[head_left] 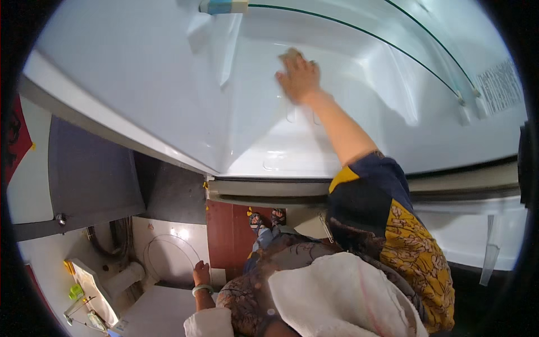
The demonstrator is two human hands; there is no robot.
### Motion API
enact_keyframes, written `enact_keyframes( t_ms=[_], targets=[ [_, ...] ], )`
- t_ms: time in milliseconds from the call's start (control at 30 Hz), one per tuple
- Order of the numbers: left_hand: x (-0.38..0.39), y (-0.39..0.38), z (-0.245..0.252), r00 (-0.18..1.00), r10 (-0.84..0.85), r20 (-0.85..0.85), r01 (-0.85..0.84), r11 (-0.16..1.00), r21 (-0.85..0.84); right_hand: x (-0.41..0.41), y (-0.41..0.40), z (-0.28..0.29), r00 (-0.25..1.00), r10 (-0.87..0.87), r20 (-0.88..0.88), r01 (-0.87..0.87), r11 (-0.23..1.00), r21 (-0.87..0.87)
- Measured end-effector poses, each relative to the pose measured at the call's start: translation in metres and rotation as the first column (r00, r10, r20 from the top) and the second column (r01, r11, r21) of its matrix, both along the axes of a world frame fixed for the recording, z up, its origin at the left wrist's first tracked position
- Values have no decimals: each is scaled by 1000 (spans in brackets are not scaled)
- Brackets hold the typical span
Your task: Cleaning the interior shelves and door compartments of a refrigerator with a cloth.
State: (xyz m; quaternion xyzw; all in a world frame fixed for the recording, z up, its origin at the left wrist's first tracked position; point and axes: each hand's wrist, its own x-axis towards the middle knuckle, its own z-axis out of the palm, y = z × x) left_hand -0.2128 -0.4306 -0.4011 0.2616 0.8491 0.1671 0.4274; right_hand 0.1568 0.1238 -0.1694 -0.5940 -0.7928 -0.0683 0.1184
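My right hand (300,80) reaches into the white interior of a refrigerator (257,97). It presses a tan cloth or sponge (290,54) against the smooth inner surface; the pad shows just beyond my fingertips, and its far side is partly hidden by them. Slight blur covers the hand. Down at my left side hangs my left hand (201,271), its fingers curled and a pale bangle (202,289) around the wrist. Whether those fingers hold anything is too small to make out. Glass shelves with green edges (320,16) run above my right hand.
A metallic front edge (269,189) crosses between me and the interior. To the lower right is a white door panel (454,236) with a clear plastic piece (490,252). Grey cabinets (92,168), a washbasin (94,290) and a reddish-brown floor strip (227,236) lie left and below.
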Motion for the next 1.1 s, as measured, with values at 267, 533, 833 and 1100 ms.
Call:
enact_keyframes(
  t_ms=[267,533,833,1100],
  targets=[
    [0,12,-6,1000,-8,-28,8,1000,-6,28,-145,23,852,485,-197,-519,831,-200],
    [36,105,76,997,-46,57,37,989,147,32,-15,6,979,202,25,-204,975,89],
    [110,238,251,956,-90,-279,293,334,896,74,-127,23,790,593,-152,-600,800,1],
    [152,321,281,923,74,-378,359,185,915,159,10,-8,831,-543,121,533,839,107]
  ],
)
